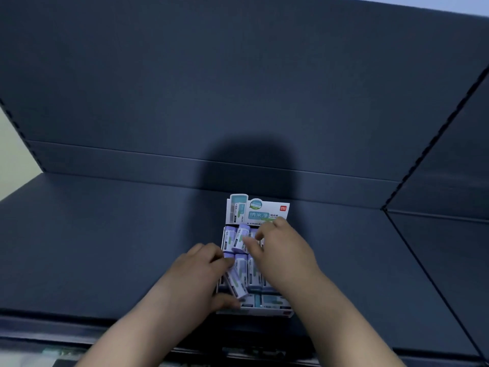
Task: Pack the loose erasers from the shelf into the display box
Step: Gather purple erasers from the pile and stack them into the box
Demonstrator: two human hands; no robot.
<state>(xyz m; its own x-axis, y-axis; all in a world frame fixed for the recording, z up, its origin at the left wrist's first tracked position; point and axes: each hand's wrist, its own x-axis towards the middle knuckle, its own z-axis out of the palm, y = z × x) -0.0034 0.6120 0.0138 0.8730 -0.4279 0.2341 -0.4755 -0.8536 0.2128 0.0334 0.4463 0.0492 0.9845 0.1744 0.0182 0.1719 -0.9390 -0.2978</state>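
Observation:
A white display box (283, 311) with an upright printed header card (258, 210) stands on the dark shelf (105, 247). Several purple-and-white erasers fill its rows. My left hand (201, 276) grips a tilted eraser (236, 283) at the box's near left, thumb below and fingers above. My right hand (280, 247) reaches over the box's right side, and its fingertips pinch another tilted eraser (241, 237) in the far row. The right hand hides the box's right half.
The shelf's dark back panel (238, 88) rises behind the box. A slanted dark side panel (449, 168) closes off the right. The shelf's front lip (79, 324) runs along the bottom, with blurred items below it.

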